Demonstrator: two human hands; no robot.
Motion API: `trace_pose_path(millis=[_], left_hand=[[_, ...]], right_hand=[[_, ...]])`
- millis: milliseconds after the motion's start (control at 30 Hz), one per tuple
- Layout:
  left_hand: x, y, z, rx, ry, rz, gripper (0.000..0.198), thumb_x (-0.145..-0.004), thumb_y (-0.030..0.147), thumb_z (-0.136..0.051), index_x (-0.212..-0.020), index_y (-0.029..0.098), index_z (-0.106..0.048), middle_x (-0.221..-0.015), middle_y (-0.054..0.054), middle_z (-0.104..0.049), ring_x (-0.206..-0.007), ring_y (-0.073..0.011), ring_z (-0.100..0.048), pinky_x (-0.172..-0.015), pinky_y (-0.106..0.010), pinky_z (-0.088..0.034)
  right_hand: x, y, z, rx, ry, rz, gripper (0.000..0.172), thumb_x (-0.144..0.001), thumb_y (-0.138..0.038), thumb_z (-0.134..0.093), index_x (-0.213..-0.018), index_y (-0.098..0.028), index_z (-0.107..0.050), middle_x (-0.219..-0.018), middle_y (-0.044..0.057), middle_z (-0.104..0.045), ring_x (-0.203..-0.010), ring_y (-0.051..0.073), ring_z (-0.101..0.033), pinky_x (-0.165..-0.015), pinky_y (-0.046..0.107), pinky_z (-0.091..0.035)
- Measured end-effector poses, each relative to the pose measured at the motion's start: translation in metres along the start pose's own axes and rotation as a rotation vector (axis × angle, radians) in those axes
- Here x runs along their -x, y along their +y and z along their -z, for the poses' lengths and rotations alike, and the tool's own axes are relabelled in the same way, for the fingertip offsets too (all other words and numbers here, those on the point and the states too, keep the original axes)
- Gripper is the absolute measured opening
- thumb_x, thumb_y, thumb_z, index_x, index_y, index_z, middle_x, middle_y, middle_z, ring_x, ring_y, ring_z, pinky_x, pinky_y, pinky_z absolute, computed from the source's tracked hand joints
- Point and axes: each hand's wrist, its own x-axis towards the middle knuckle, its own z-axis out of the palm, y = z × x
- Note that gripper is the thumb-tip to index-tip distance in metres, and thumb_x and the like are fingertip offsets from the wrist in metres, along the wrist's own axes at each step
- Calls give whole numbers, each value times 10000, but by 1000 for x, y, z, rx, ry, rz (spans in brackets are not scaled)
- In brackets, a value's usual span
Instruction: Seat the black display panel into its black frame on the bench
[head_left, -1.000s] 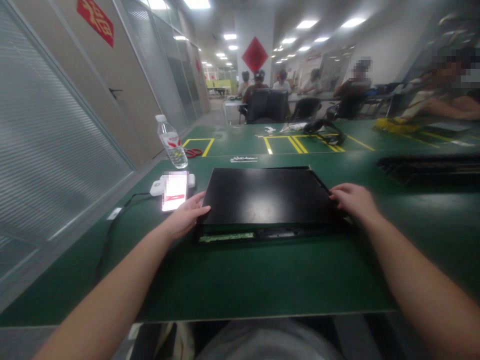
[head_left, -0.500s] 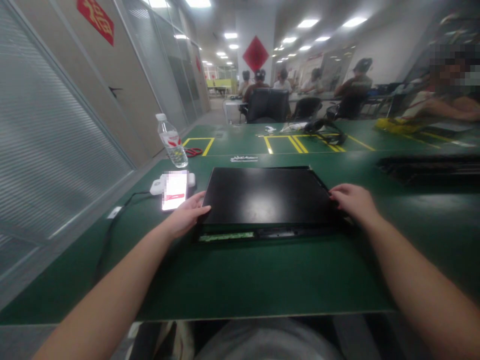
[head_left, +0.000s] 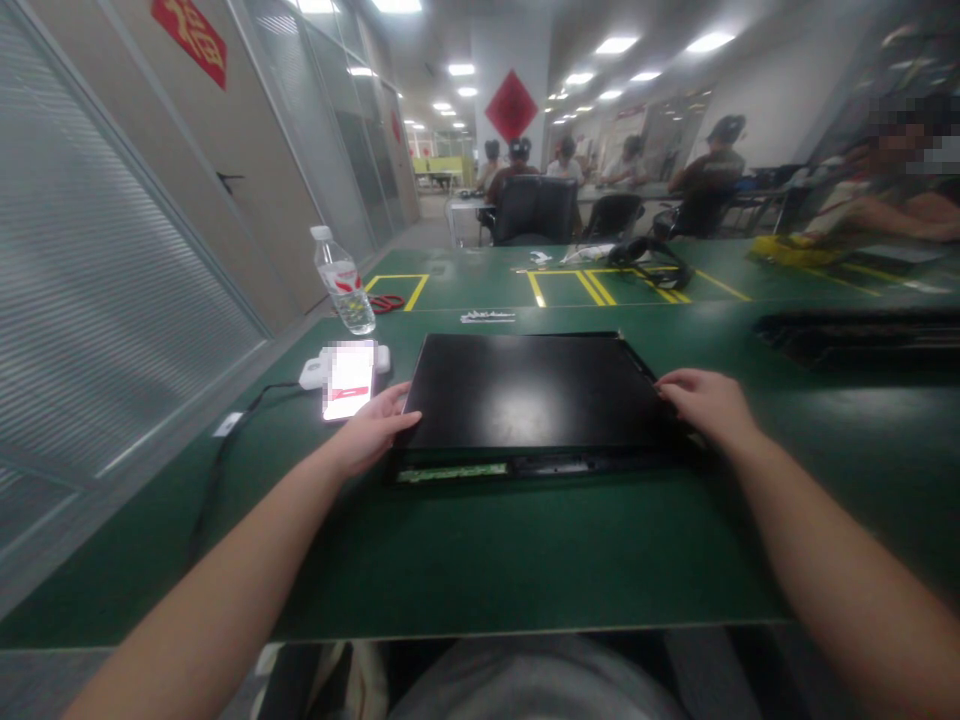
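Note:
A flat, dark display panel (head_left: 525, 390) lies over a black frame (head_left: 555, 466) on the green table. Along the frame's near edge shows a strip of green circuit board (head_left: 452, 473). My left hand (head_left: 375, 430) grips the panel's left edge, thumb on top and the other fingers at the side and partly hidden. At the right edge, my right hand (head_left: 705, 402) has its fingers pinched together on the panel's side. Its fingertips are partly hidden, and whether it also touches the frame I cannot tell.
Left of the panel are a lit phone (head_left: 349, 380), a white power strip (head_left: 311, 374) with a black cable, and a water bottle (head_left: 345, 285). Red-handled scissors (head_left: 388, 302), small white pieces (head_left: 487, 317), headphones (head_left: 660, 265) and black frames (head_left: 862, 335) lie farther off. Several people sit beyond.
My right hand's fingertips have shifted very slightly left along the panel's edge. The panel and my left hand look the same.

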Motion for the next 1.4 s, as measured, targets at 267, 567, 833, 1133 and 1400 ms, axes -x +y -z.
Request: trace_pose_path(millis=[267, 567, 833, 1133, 1400], left_hand=[[0, 0, 0, -3, 7, -6, 661, -719, 57, -828, -1342, 171, -635, -1156, -114, -825, -1101, -287, -791, -960, -370, -643], [3, 3, -3, -12, 11, -1, 619, -704, 51, -838, -1285, 183, -669, -1127, -94, -837, -1088, -283, -797, -947, -367, -650], [2, 2, -2, -3, 16, 1, 631, -709, 30, -820, -1302, 169, -658, -1127, -105, -836, -1067, -280, -803, -926, -359, -656], [2, 2, -2, -8, -8, -13, 674, -691, 68, -850, -1330, 154, -655, -1164, -142, -823, -1126, -310, -782, -1003, -394, -629], [2, -2, -5, 7, 68, -44, 623, -755, 90, -793, -1359, 143, -651, -1169, -136, -820, -1104, -302, -786, -995, -412, -630]], right_hand=[[-1, 2, 0, 18, 15, 26, 265, -821, -327, -630, -923, -231, -856, -820, 65, -784, -658, 223, -685, -659, 344, -534], [-4, 6, -2, 18, 16, 34, 297, -825, -343, -610, -946, -225, -854, -857, 78, -793, -694, 239, -703, -707, 367, -551], [-5, 6, -2, -3, 14, 12, 289, -825, -342, -620, -955, -220, -847, -853, 72, -798, -703, 233, -714, -715, 356, -550], [-1, 3, 1, -60, 5, -21, 241, -810, -303, -641, -932, -219, -832, -812, 57, -793, -640, 213, -711, -655, 331, -552], [-2, 3, 1, -137, -16, -49, 217, -783, -285, -651, -888, -204, -823, -816, 59, -790, -571, 190, -681, -689, 350, -581]])
